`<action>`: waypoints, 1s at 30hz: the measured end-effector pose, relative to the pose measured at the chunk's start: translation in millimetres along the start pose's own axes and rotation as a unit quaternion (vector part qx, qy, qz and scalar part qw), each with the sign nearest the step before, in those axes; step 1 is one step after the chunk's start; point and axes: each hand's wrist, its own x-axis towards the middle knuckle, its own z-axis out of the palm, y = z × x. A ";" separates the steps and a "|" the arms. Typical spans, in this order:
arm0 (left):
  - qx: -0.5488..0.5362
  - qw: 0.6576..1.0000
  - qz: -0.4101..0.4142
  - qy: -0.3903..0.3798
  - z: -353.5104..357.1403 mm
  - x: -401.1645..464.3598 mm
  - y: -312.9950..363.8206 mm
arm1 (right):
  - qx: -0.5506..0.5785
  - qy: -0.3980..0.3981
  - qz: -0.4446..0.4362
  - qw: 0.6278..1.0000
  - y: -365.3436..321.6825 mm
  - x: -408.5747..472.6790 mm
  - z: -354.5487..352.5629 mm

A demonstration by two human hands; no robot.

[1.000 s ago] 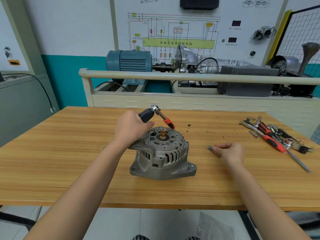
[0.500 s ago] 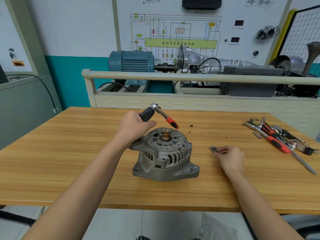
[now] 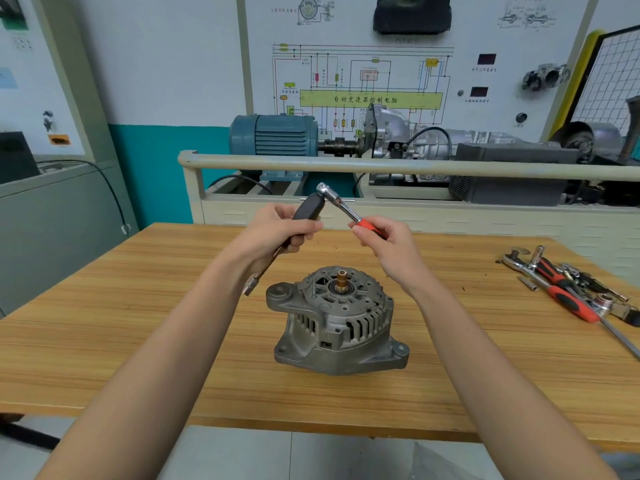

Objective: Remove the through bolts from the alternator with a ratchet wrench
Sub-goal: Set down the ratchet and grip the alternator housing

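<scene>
A grey alternator (image 3: 339,323) stands on the wooden table (image 3: 138,341), its brass shaft end pointing up. Above and behind it, my left hand (image 3: 277,230) grips the black handle (image 3: 308,207) of a long extension whose socket end (image 3: 249,287) hangs left of the alternator, apart from it. The chrome head of the ratchet wrench (image 3: 327,192) sits on top of that black handle. My right hand (image 3: 384,244) pinches the wrench's red grip. A thin bolt (image 3: 313,285) sticks up from the housing top.
Several loose tools (image 3: 568,289), red-handled ratchets and sockets among them, lie at the table's right side. Behind the table a beige rail (image 3: 381,168) fronts a training bench with a blue motor (image 3: 273,135) and a gearbox.
My right hand has left the table and come up to the wrench's red grip. My left hand has lifted the tool up off the alternator.
</scene>
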 end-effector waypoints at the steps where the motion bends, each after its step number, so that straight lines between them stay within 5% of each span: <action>1: 0.003 1.000 -0.008 0.001 -3.9 1.7 -3.3 | 0.014 0.014 0.029 0.999 4.3 2.1 0.6; 11: 0.143 0.981 -0.128 0.013 -0.2 22.7 -62.5 | 0.057 0.036 0.257 0.964 65.8 0.0 11.3; 20: 0.222 0.971 -0.077 -0.043 16.0 51.1 -42.7 | 0.098 0.101 0.285 0.948 80.1 -8.1 -20.1; 30: 0.445 0.892 0.032 -0.066 118.7 67.1 26.5 | 0.066 0.191 0.286 0.937 70.4 -33.6 -92.2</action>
